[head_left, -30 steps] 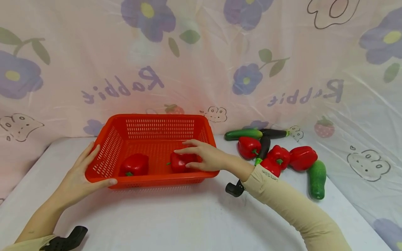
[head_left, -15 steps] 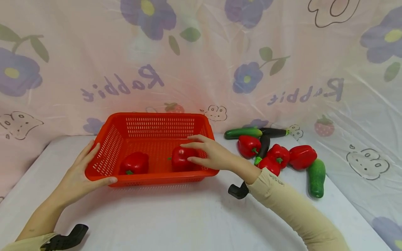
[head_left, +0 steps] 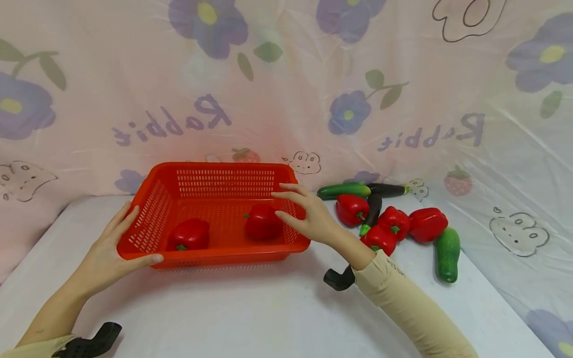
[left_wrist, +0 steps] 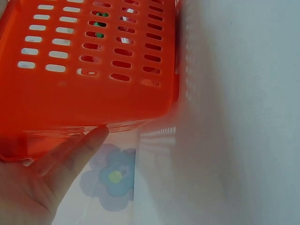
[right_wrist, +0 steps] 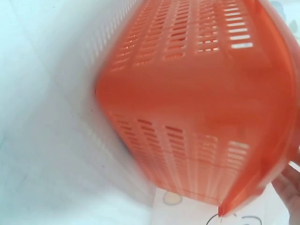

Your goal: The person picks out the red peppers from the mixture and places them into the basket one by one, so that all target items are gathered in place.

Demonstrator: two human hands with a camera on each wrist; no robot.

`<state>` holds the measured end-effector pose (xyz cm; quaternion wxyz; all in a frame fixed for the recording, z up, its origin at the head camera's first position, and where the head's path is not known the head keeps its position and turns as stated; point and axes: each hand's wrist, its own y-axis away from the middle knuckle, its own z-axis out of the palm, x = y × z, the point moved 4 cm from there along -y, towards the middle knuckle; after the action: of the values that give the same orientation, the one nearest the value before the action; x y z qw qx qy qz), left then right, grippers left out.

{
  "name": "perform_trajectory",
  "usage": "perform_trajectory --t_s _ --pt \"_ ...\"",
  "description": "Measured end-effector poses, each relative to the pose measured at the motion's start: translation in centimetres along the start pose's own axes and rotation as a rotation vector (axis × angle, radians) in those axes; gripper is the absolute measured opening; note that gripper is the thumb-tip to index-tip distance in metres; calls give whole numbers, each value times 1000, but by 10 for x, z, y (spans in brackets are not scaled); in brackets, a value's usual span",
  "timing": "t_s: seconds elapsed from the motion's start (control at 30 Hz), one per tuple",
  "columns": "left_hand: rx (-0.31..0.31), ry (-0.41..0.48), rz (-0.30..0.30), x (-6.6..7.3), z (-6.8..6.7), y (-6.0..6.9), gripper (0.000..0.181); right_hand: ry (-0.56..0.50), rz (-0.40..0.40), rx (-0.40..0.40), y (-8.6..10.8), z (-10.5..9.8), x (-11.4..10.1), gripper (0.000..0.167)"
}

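The right hand (head_left: 313,214) reaches over the right rim of the red basket (head_left: 224,255), its fingers apart and holding nothing. Just left of its fingertips, and slightly nearer, the right red pepper (head_left: 263,223) lies on the basket floor with its green stem pointing left. The thumb tip overlaps the right edge of this pepper in the head view; whether the two touch cannot be told.

The left red pepper (head_left: 190,234) lies in the near left part of the basket, stem toward the near side, well apart from the right hand and clear of the other pepper. The left hand (head_left: 100,258) is at the near left corner of the basket, thumb stretched along the near rim and straight fingers resting against the outside of the left wall, as the left wrist view also shows.

The basket stands on the white counter (head_left: 250,308). Right of it, past the right hand, is a loose group: a cucumber (head_left: 342,190) end to end with a far eggplant (head_left: 388,190), then a far red pepper (head_left: 350,209) beside a near eggplant (head_left: 373,211), three more peppers (head_left: 428,224) close together, and a thick green cucumber (head_left: 447,255) at the right end.
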<state>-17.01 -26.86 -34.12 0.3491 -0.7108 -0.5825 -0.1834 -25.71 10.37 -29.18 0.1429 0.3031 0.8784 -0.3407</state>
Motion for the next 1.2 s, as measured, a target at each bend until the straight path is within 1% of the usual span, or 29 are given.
perform_trajectory --t_s 0.07,0.3,0.57,0.77,1.03,1.13,1.2 --pt "1 -1 0 0 0 0 112 -2 10 22 2 -3 2 41" --pt "9 11 13 0 0 1 112 14 48 48 8 -11 7 40" --pt "16 16 25 0 0 2 112 49 73 123 14 -25 17 40" --pt "16 26 27 1 1 1 112 72 112 176 22 -36 27 41" --pt "7 16 28 0 2 0 112 126 162 200 31 -47 39 41" --pt "-1 6 14 0 1 -1 112 128 190 207 32 -51 45 41" --pt "-3 6 17 -1 1 -1 112 126 210 205 33 -53 49 41"
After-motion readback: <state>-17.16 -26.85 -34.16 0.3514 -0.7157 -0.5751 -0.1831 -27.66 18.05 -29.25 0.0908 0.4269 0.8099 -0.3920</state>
